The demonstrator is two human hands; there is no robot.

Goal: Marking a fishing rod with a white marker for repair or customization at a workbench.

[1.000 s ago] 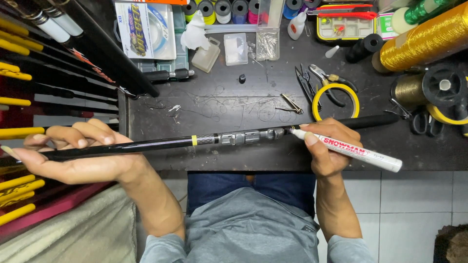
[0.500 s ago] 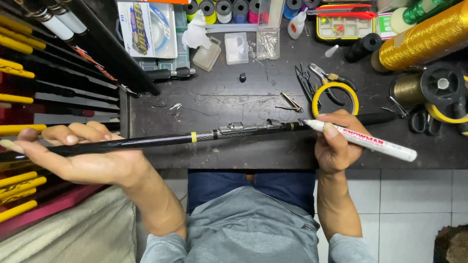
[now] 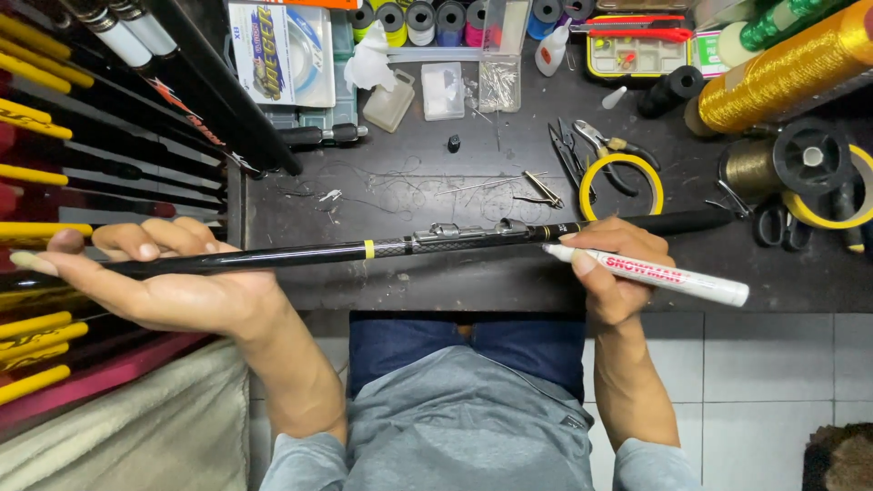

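Note:
A long black fishing rod (image 3: pixel 318 256) with a yellow band and a metal reel seat lies level across my lap, over the front of the dark workbench (image 3: pixel 436 186). My left hand (image 3: pixel 159 277) cradles its left part from below, palm up, fingers curled over it. My right hand (image 3: pixel 611 264) grips the rod near its handle end and also holds a white marker pen (image 3: pixel 664 275), whose tip points left, close to the rod just right of the reel seat.
Several black and yellow rods (image 3: pixel 82 136) lie stacked at the left. On the bench lie pliers (image 3: pixel 600 150), a yellow tape ring (image 3: pixel 623 182), scissors (image 3: pixel 777 223), thread spools (image 3: pixel 427 18), gold thread cones (image 3: pixel 782 73) and small plastic boxes (image 3: pixel 443 91).
The rod has turned in my hands, so the reel seat now faces up. The marker has swung from pointing down-right to lying nearly level, its tip close to the rod.

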